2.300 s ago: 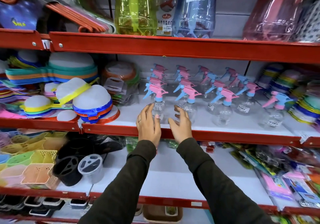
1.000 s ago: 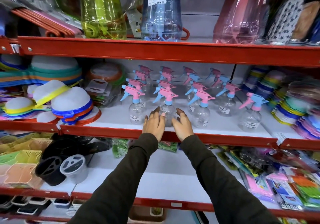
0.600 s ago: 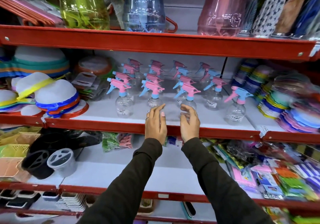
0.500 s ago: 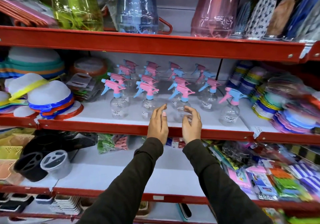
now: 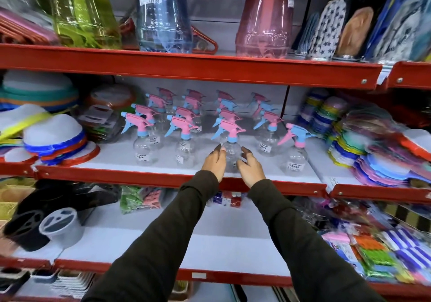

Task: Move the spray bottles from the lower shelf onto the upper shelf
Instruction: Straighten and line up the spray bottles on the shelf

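both hands reach over the red metal lip of the white middle shelf (image 5: 268,175) and bracket one clear round-bodied plastic spray bottle with a pink trigger head and blue collar (image 5: 229,146), which stands upright near the shelf's front edge. the left hand (image 5: 214,163) sits at the bottle's left side, the right hand (image 5: 250,168) at its right, fingers loosely curled and spread; whether they actually press the plastic cannot be told, so neither hand shows a firm hold. more clear spray bottles with pink and blue tops (image 5: 186,124) stand in rows behind and to both sides, with bare white shelf between the front ones. the white lower shelf (image 5: 210,245) under the dark sleeves is wide open in the middle. overhead, the red top shelf edge (image 5: 186,66) carries tall translucent green, blue and pink plastic bottles (image 5: 163,15).
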Action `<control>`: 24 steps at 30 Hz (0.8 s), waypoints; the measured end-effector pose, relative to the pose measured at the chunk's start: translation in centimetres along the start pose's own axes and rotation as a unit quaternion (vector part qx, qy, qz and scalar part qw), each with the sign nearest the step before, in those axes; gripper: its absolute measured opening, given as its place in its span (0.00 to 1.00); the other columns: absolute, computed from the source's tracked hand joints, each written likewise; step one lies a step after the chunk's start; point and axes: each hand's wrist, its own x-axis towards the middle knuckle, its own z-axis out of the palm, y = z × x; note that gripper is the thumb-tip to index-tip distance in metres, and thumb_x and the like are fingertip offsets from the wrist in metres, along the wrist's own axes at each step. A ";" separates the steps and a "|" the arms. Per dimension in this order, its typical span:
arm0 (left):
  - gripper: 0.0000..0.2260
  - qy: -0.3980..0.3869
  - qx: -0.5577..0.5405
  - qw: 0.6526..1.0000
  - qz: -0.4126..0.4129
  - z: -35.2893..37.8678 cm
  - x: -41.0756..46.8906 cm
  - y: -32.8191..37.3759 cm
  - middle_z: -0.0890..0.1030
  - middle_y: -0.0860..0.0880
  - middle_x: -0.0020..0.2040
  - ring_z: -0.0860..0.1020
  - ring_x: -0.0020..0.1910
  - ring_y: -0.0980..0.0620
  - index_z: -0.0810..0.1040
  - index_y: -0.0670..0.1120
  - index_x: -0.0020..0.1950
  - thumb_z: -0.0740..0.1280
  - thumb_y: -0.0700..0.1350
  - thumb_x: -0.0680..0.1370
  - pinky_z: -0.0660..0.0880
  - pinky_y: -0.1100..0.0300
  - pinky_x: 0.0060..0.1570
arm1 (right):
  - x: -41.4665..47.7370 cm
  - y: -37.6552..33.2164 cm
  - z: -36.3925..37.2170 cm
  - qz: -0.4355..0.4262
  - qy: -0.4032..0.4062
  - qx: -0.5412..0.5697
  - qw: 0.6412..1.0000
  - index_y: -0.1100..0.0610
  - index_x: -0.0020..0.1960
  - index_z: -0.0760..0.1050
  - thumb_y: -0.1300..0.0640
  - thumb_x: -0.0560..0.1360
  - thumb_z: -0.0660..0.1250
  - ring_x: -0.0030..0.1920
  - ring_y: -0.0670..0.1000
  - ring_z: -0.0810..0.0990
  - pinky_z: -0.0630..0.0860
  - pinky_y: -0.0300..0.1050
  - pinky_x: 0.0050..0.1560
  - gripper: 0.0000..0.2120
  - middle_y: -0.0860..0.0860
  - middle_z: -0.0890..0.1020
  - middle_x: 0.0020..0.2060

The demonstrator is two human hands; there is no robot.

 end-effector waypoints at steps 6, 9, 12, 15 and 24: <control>0.21 0.009 -0.002 1.000 -0.007 0.1 -0.5 -0.1 0.69 0.40 0.74 0.68 0.72 0.43 0.67 0.44 0.74 0.49 0.51 0.85 0.60 0.58 0.71 | -0.1 0.3 0.0 -0.011 0.000 -0.005 1.000 0.58 0.77 0.62 0.64 0.79 0.57 0.69 0.55 0.73 0.66 0.38 0.64 0.26 0.56 0.72 0.71; 0.21 0.005 0.002 1.000 -0.004 0.1 -0.7 0.1 0.69 0.40 0.74 0.67 0.73 0.43 0.66 0.44 0.75 0.48 0.50 0.85 0.60 0.57 0.71 | 0.0 0.4 0.1 -0.008 -0.002 -0.012 1.000 0.57 0.77 0.62 0.63 0.79 0.57 0.68 0.56 0.74 0.68 0.42 0.66 0.26 0.56 0.73 0.71; 0.22 0.000 0.007 1.000 -0.004 0.2 -0.7 0.0 0.69 0.40 0.74 0.67 0.72 0.43 0.66 0.44 0.75 0.48 0.52 0.85 0.60 0.56 0.71 | -0.1 0.5 0.0 -0.003 0.002 -0.018 1.000 0.56 0.77 0.62 0.63 0.79 0.57 0.68 0.56 0.74 0.69 0.45 0.68 0.26 0.56 0.74 0.70; 0.23 -0.005 0.018 1.000 -0.004 0.2 -1.0 0.0 0.67 0.40 0.75 0.66 0.74 0.44 0.63 0.45 0.76 0.48 0.53 0.85 0.59 0.55 0.72 | -0.2 0.5 0.0 -0.010 -0.002 -0.031 0.999 0.56 0.76 0.62 0.62 0.79 0.58 0.69 0.57 0.73 0.69 0.48 0.71 0.26 0.56 0.74 0.70; 0.17 0.175 -0.027 0.979 0.101 1.7 -3.1 -0.8 0.74 0.45 0.67 0.72 0.63 0.53 0.71 0.45 0.70 0.52 0.48 0.84 0.67 0.60 0.67 | -1.8 1.1 -1.5 -0.075 0.113 0.011 0.991 0.56 0.68 0.71 0.65 0.78 0.60 0.60 0.51 0.76 0.70 0.39 0.61 0.19 0.54 0.75 0.66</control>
